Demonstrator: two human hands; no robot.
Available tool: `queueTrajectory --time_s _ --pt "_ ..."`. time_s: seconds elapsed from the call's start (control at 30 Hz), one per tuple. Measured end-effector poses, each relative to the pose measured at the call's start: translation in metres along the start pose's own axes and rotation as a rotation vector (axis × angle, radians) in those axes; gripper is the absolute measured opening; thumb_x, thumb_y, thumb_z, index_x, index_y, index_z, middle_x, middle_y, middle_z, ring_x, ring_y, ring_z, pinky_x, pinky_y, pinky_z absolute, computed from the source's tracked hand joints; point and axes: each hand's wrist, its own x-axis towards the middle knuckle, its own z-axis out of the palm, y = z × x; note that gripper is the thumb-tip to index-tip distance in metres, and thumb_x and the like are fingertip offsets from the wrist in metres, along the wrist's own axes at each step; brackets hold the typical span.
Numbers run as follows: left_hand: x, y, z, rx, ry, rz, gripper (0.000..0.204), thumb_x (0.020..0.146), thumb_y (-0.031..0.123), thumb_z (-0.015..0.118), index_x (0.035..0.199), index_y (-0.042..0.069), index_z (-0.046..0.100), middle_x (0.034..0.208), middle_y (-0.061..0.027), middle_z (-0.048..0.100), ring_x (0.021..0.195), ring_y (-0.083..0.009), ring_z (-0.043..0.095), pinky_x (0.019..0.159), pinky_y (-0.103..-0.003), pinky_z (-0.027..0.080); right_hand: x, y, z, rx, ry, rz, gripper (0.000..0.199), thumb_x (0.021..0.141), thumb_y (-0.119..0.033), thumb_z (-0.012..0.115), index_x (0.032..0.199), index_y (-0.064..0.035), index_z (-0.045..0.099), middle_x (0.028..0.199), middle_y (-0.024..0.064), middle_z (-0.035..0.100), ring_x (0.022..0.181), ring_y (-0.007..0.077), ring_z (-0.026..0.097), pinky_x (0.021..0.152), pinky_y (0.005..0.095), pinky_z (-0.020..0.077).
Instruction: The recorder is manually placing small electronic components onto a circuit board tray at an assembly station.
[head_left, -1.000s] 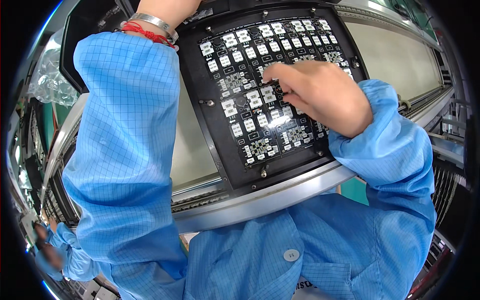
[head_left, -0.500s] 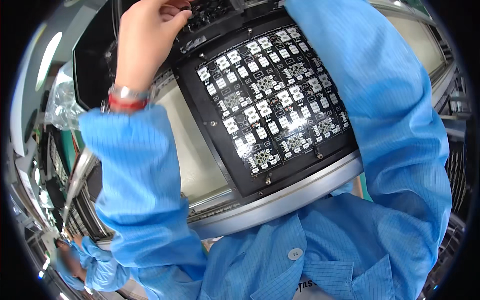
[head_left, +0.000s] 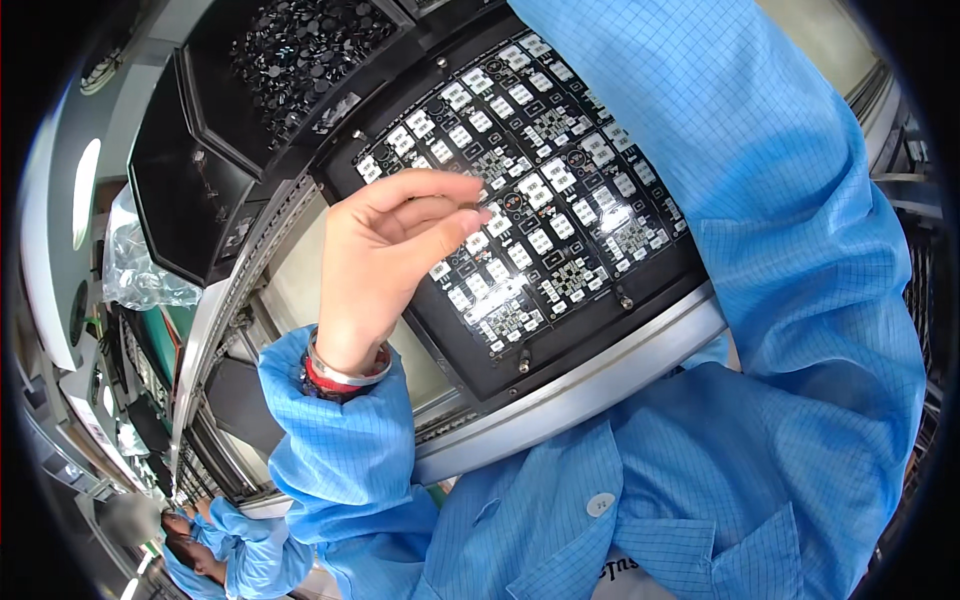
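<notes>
My left hand [head_left: 395,245] hovers over the left part of a black fixture plate [head_left: 655,285] that carries rows of small circuit boards [head_left: 545,200] with white parts. Its thumb and fingers are pinched together on what looks like a small black part [head_left: 470,208] at the fingertips. A silver bangle and a red band [head_left: 345,370] sit on the wrist above the blue sleeve. My right arm's blue sleeve [head_left: 760,200] crosses the plate's right side and runs off the top edge; the right hand itself is out of view.
A black bin [head_left: 300,50] filled with several small black parts stands behind the plate. A curved metal rail [head_left: 590,385] runs along the plate's near edge. A clear plastic bag [head_left: 140,270] lies at the left. Another person in blue [head_left: 235,555] is at the lower left.
My left hand came back down from the bin at the top and now hangs pinched over the boards. My right hand, earlier on the boards, has gone up out of view.
</notes>
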Motion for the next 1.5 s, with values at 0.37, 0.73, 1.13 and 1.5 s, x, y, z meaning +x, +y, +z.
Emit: queueTrajectory --time_s 0.37,0.73,1.13,1.5 --pt "0.002 -0.012 0.011 0.155 0.113 0.133 0.020 0.087 -0.005 0.064 0.106 -0.002 0.070 0.099 -0.0087 0.071 0.090 -0.0151 0.067 0.087 -0.026 0.053 -0.018 0.017 0.003 0.140 0.160 -0.008 0.014 0.075 -0.004 0.067 0.086 -0.0063 0.075 0.084 0.0149 0.072 0.081 0.0287 0.070 0.077 0.0344 0.0554" --pt "0.010 -0.020 0.025 0.857 0.133 0.369 0.034 0.079 -0.006 0.068 0.111 0.006 0.067 0.092 -0.0100 0.070 0.082 -0.0240 0.067 0.075 -0.032 0.054 -0.030 0.010 -0.024 0.305 0.198 0.095 0.014 0.078 -0.006 0.066 0.089 -0.0055 0.075 0.085 0.0139 0.072 0.080 0.0259 0.070 0.076 0.0329 0.0554" --pt "0.008 -0.017 0.029 1.041 0.055 0.439 0.038 0.079 -0.007 0.069 0.114 0.006 0.067 0.095 -0.0091 0.071 0.083 -0.0184 0.069 0.077 -0.029 0.055 -0.033 0.009 -0.024 0.235 0.256 0.037 0.015 0.077 -0.005 0.066 0.090 -0.0060 0.075 0.086 0.0138 0.072 0.082 0.0253 0.070 0.077 0.0335 0.0555" --pt "0.013 -0.010 0.029 1.132 -0.054 0.537 0.043 0.071 -0.009 0.060 0.113 0.002 0.064 0.090 -0.0148 0.065 0.082 -0.0324 0.062 0.073 -0.039 0.052 -0.037 0.008 -0.031 0.284 0.223 0.038 0.014 0.080 -0.005 0.066 0.092 -0.0031 0.074 0.086 0.0144 0.072 0.081 0.0249 0.070 0.076 0.0321 0.0553"
